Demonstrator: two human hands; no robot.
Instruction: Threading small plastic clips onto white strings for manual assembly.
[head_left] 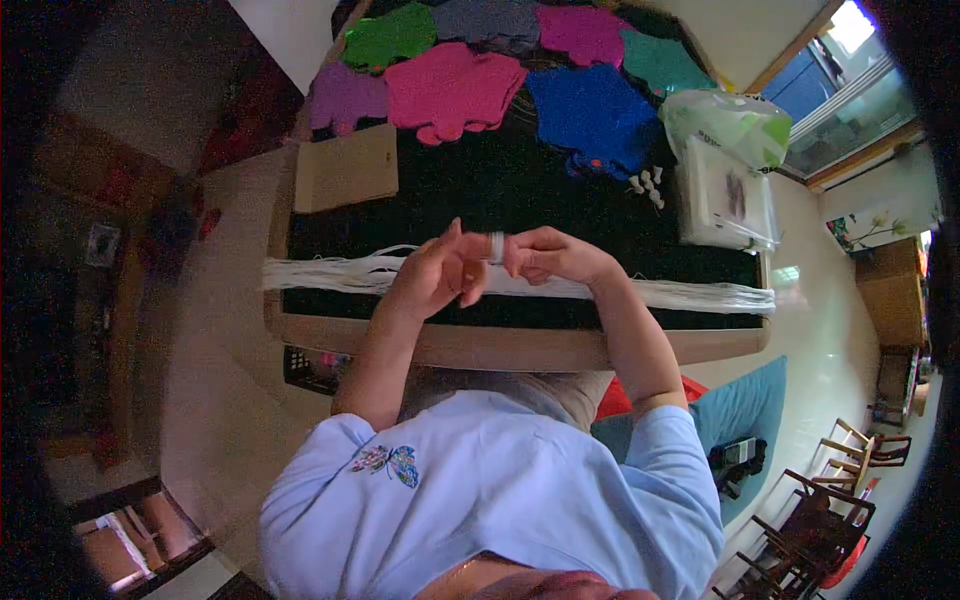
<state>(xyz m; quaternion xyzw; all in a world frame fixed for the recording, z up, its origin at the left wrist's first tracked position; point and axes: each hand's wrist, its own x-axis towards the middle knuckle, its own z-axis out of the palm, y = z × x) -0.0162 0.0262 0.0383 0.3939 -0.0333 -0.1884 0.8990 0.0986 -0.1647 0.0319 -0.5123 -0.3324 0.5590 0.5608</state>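
My left hand (437, 272) is over the front of the table, fingers apart and slightly curled, one finger pointing at my right hand. A narrow white band (497, 247), perhaps wound cord, circles that finger near its tip. My right hand (562, 256) is closed in a pinch right beside the band; whatever its fingertips grip is hidden. Beneath both hands a long bundle of white cords (700, 296) stretches from side to side along the table's front. Its middle is partly covered by my hands, and a few strands stand loose near the left one.
The table has a dark top and a pale front edge (500, 342). Coloured cut pieces, including pink (450, 88) and blue (590, 112), lie at the back. Brown cardboard (346, 170) sits left; small white pieces (648, 186) and clear plastic packs (728, 195) sit right.
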